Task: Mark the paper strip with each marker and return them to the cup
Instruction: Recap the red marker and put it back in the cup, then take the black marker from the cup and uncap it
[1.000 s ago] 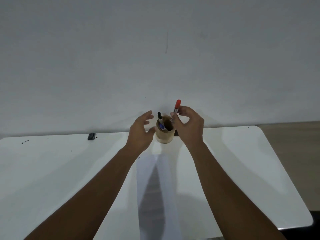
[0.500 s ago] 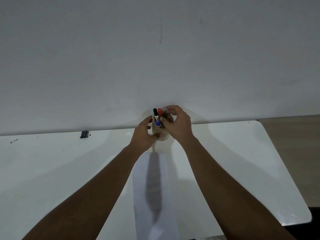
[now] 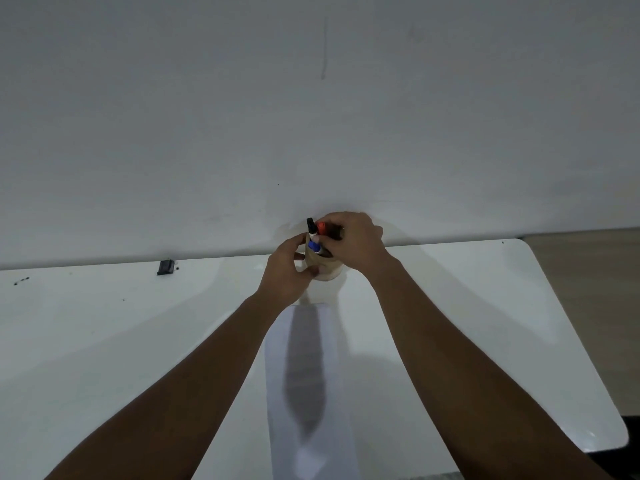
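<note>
A tan cup (image 3: 327,272) stands at the far edge of the white table (image 3: 104,341), against the wall. Three markers poke out of it: a black-capped marker (image 3: 310,225), a red-capped marker (image 3: 321,227) and a blue-capped marker (image 3: 314,246). My left hand (image 3: 286,271) grips the cup's left side. My right hand (image 3: 354,242) curls over the cup's top and right side, with its fingers on the red marker. A long white paper strip (image 3: 308,382) runs from just below the cup toward me, between my forearms. No marks on it are visible.
A small black object (image 3: 165,267) lies at the table's far edge on the left, with a few dark specks near it. The grey wall rises right behind the cup. The table's rounded right corner (image 3: 519,247) borders a brown floor.
My right hand has lowered the red marker into the cup beside the black and blue ones. My left hand closed from spread fingers onto the cup's side.
</note>
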